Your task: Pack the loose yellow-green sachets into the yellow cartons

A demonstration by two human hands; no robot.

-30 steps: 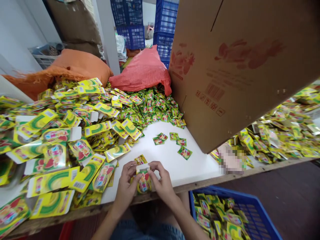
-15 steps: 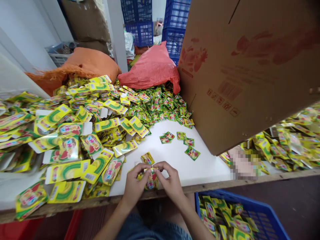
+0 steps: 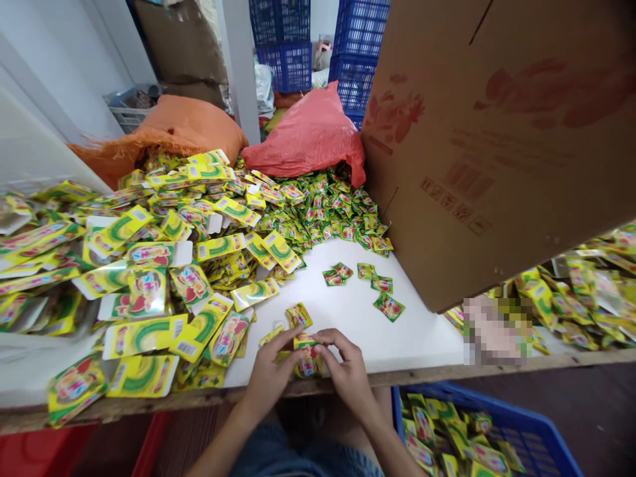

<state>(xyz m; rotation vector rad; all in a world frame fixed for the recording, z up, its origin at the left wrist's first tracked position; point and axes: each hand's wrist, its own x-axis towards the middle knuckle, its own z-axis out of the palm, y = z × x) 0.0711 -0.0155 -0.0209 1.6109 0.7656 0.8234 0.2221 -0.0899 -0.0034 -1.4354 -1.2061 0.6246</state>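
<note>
My left hand (image 3: 268,371) and my right hand (image 3: 346,372) grip a small printed box (image 3: 309,363) from both sides at the table's front edge. It is yellow and green with red fruit pictures, and its upper end shows between my fingertips. Just beyond my left fingers lie a small yellow sachet (image 3: 299,315) and another packet (image 3: 271,335) that is partly hidden. Several green sachets (image 3: 389,307) are scattered on the white tabletop (image 3: 348,338) past my right hand. Flat yellow boxes (image 3: 144,336) are heaped to my left.
Green sachets (image 3: 318,209) spill from a red sack (image 3: 311,136); an orange sack (image 3: 199,129) stands beside it. A large cardboard carton (image 3: 477,165) blocks the right. Below is a blue crate (image 3: 539,430) of filled packets. Another person's blurred hand (image 3: 497,330) is at the far right.
A white edge showed at my fingertips before; now the box's yellow printed upper end shows there. My fingertips have moved slightly apart. The whole view has shifted a little.
</note>
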